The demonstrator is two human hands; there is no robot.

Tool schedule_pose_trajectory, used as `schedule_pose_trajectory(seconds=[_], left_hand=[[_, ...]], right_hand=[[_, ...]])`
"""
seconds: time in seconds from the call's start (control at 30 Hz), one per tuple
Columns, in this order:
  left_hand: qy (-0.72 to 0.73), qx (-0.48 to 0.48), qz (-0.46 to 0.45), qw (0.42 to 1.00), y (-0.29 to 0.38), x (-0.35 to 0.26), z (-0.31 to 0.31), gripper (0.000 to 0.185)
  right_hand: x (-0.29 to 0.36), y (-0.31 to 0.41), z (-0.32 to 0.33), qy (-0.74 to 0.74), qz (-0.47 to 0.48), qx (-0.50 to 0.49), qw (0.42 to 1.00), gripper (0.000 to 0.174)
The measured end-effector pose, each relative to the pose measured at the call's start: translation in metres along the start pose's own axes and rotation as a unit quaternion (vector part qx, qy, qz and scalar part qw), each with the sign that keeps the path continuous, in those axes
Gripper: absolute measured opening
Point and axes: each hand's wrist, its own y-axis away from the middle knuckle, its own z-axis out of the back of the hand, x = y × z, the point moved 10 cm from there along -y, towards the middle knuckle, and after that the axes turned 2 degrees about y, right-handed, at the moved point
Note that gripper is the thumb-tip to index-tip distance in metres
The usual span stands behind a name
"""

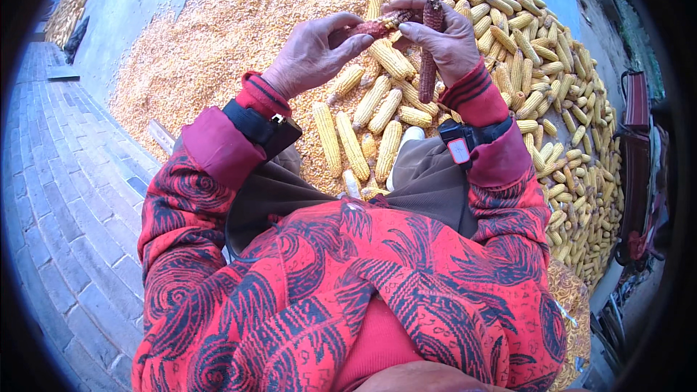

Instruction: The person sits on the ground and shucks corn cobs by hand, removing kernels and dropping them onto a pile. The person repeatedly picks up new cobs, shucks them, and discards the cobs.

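A mostly shelled reddish corn cob [375, 27] spans the gap between my hands, a few pale yellow kernels clinging to its middle and right part. My left hand [318, 54] grips one end of it, thumb and fingers closed around it. At its other end, the fingers and thumb of my right hand [449, 38] hold it. A second cob, dark red and bare [428, 73], is also in my right hand, pointing downward between thumb and palm. Below my hands, several unshelled yellow corn ears [372, 102] lie on loose kernels.
Loose corn kernels [218, 38] spread widely ahead and left. A large heap of corn ears [544, 65] curves around the right. Grey brick paving [76, 185] lies at left, with a wooden piece [161, 136] by the kernels. A pale shoe [411, 135] touches the ears.
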Motion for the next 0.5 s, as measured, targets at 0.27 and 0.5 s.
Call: schedule_pose_trajectory(seconds=[0.27, 0.5], left_hand=[[-0.044, -0.048, -0.083, 0.994, 0.001, -0.018, 0.004, 0.029], [-0.148, 0.056, 0.006, 0.987, 0.002, -0.004, -0.018, 0.038]], right_hand=[[-0.011, 0.0, 0.006, 0.04, -0.065, -0.001, 0.997, 0.02], [-0.021, 0.007, -0.018, 0.054, -0.097, 0.046, 0.993, 0.02]])
